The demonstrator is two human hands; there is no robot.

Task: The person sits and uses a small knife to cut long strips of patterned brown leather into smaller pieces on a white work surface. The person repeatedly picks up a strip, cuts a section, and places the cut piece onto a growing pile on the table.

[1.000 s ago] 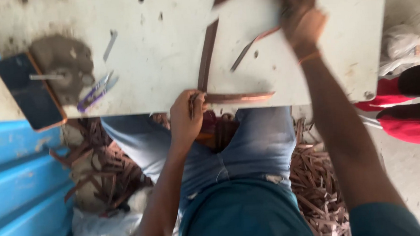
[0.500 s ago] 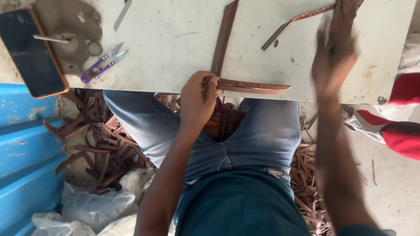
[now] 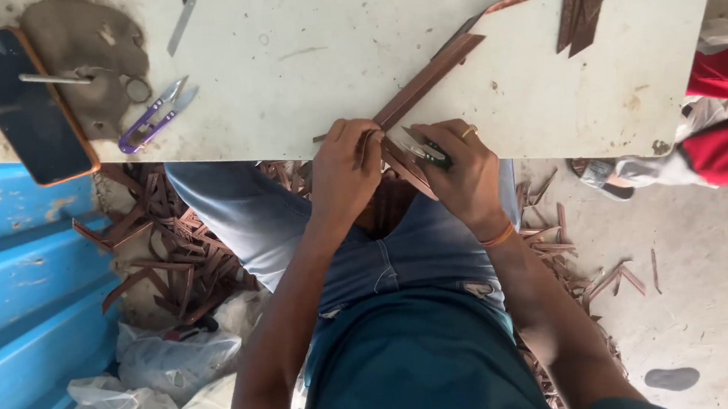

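I see the brown strip (image 3: 428, 80) lying on the desk (image 3: 327, 45), its long axis diagonal, from the near edge up to the right. My left hand (image 3: 346, 167) bends down at the edge, fingers closed on the strip's lower end. My right hand (image 3: 462, 172) grips a small cutter (image 3: 429, 151) beside it.

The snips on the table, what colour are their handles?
Purple, with silver blades; the snips show clearly in the head view.
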